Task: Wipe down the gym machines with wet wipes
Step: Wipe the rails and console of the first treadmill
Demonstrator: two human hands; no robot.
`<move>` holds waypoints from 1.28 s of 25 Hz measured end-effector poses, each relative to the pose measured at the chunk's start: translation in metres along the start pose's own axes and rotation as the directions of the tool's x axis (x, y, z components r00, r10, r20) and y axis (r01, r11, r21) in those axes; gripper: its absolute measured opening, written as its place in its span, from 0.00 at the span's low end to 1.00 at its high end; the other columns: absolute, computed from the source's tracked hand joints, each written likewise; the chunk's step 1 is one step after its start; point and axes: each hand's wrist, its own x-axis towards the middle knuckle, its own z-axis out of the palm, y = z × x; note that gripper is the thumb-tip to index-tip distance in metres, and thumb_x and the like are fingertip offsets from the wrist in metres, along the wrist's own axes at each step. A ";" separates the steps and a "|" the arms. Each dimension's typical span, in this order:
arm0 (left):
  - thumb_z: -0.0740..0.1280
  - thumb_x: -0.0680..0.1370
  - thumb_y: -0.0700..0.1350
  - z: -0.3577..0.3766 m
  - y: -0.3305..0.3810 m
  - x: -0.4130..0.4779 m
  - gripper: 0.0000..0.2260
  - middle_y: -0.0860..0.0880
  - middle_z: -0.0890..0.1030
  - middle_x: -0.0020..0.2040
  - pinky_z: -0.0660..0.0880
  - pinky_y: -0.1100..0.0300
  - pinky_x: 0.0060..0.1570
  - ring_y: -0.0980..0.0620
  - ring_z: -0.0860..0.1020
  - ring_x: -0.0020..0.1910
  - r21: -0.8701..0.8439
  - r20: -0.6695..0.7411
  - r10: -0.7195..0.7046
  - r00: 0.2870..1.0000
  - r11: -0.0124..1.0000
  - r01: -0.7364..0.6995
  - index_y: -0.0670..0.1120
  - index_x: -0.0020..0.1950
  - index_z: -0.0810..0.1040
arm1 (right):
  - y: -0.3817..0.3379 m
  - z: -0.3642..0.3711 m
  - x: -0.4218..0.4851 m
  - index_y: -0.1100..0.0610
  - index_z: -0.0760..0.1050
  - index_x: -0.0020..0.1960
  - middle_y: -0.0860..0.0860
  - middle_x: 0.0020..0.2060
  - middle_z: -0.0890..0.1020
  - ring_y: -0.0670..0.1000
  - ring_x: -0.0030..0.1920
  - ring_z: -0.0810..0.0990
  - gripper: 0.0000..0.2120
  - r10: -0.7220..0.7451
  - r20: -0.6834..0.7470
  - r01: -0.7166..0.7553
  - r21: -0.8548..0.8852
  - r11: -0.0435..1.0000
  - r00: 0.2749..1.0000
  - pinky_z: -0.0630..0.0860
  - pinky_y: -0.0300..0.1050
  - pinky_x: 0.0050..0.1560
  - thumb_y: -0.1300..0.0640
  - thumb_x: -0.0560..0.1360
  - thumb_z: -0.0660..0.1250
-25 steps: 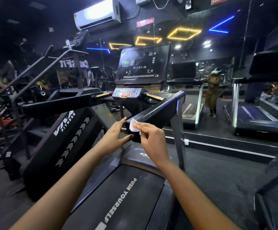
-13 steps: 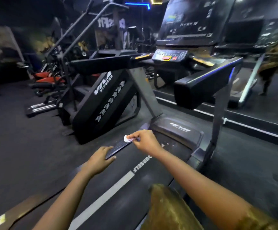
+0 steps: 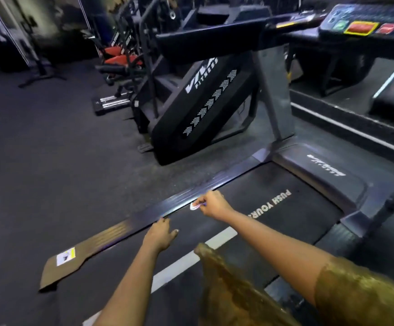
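I am low over a black treadmill, its belt [image 3: 292, 215] printed with "PUSH YOUR". My right hand [image 3: 214, 204] pinches a small white wet wipe [image 3: 194, 205] and holds it against the treadmill's dark left side rail [image 3: 144, 216]. My left hand [image 3: 161, 234] rests on the belt right beside that rail, fingers spread and relaxed, a little nearer to me than the wipe. The treadmill's left handrail [image 3: 210, 44] and button panel [image 3: 365, 24] are above, at the top right.
A black stair machine [image 3: 200, 107] marked "VIVA FITNESS" stands close to the left of the rail. Red-seated benches [image 3: 120, 58] sit further back left. Dark rubber floor [image 3: 38, 149] spreads to the left. A gold-coloured garment [image 3: 238, 292] hangs in front of me.
My hands came down from the treadmill's right handrail to the left side rail by the belt. The view dropped and swung left, and the wipe now sits on the rail.
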 end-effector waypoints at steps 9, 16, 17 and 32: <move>0.58 0.82 0.52 -0.153 0.038 0.071 0.25 0.42 0.64 0.74 0.62 0.54 0.69 0.45 0.64 0.72 -0.039 0.127 0.002 0.992 0.999 0.003 0.43 0.75 0.60 | -0.062 -0.158 0.091 0.57 0.82 0.54 0.54 0.46 0.84 0.39 0.40 0.81 0.17 0.082 0.025 -0.084 0.079 0.993 0.996 0.68 0.26 0.38 0.68 0.72 0.60; 0.58 0.82 0.52 -0.275 0.114 0.150 0.25 0.44 0.62 0.74 0.63 0.54 0.68 0.45 0.64 0.71 0.027 0.075 0.324 0.943 0.945 -0.327 0.45 0.77 0.58 | -0.052 -0.253 0.111 0.53 0.83 0.52 0.40 0.26 0.76 0.45 0.31 0.74 0.15 0.413 -0.238 -0.313 0.364 0.877 0.879 0.72 0.36 0.34 0.65 0.73 0.61; 0.58 0.82 0.53 -0.289 0.126 0.165 0.26 0.45 0.63 0.74 0.64 0.53 0.68 0.46 0.64 0.71 0.052 0.087 0.386 0.918 0.919 -0.391 0.45 0.77 0.58 | -0.048 -0.267 0.113 0.52 0.83 0.51 0.41 0.26 0.76 0.41 0.29 0.74 0.15 0.444 -0.297 -0.320 0.385 0.866 0.845 0.70 0.32 0.33 0.64 0.73 0.62; 0.65 0.79 0.47 -0.380 0.410 0.319 0.25 0.42 0.68 0.71 0.60 0.59 0.67 0.46 0.66 0.70 -0.079 0.088 0.930 0.358 0.365 -0.928 0.42 0.74 0.64 | 0.039 -0.440 0.077 0.57 0.82 0.54 0.55 0.49 0.84 0.44 0.49 0.79 0.13 0.629 -0.769 -0.441 0.528 0.726 0.115 0.69 0.28 0.43 0.65 0.73 0.64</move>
